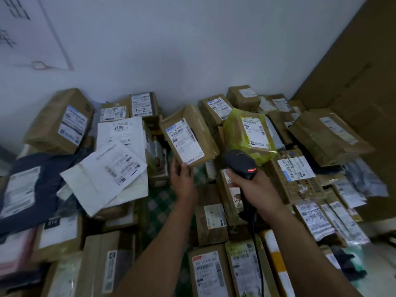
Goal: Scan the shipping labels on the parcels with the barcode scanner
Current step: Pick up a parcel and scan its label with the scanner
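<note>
At the far left of the frame a dark grey bag (32,181) lies on the pile. Above it sits a big brown box (49,125) with a white label. Just to the right are two white envelopes (96,181), one on top of the other.

In the middle, the left hand (182,179) holds a brown parcel (201,129) by its bottom edge, thumb in front. The parcel is lifted up and tilted. Its shipping label (184,142) faces us.

Just to the right, the right hand (255,187) grips the handle of the black barcode scanner (240,163). A small red light (251,169) glows on the scanner. Its head is close to the parcel's lower right corner.

Behind the scanner sits a yellow-green parcel (235,133). More brown boxes (325,133) fill the right side, under a tall cardboard sheet (353,82).
</note>
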### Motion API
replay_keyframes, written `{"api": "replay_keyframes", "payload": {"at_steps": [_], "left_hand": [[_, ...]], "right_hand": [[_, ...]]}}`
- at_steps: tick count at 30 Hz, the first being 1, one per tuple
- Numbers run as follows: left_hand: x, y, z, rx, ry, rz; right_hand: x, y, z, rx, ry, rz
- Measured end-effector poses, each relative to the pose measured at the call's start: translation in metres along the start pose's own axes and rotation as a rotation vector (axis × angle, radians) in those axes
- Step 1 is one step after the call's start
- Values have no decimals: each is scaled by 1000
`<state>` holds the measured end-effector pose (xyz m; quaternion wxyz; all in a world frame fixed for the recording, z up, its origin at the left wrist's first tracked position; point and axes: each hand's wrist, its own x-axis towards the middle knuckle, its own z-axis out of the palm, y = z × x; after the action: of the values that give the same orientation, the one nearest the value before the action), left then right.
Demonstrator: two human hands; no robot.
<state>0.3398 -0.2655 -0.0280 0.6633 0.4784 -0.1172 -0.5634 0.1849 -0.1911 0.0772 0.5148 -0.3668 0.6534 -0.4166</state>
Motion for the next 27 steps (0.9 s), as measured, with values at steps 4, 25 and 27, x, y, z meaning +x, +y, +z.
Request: {"api": "replay_keyframes", "payload": {"at_steps": [4,25,27], "left_hand": [[-62,17,-35,85,-88,27],[-158,89,-94,415,-549,67],[-154,88,-93,445,-540,105]], "right_hand": [[-33,-7,8,110,90,-82],[-127,-6,9,140,11,-221],[-128,-8,9,49,108,-230]]}}
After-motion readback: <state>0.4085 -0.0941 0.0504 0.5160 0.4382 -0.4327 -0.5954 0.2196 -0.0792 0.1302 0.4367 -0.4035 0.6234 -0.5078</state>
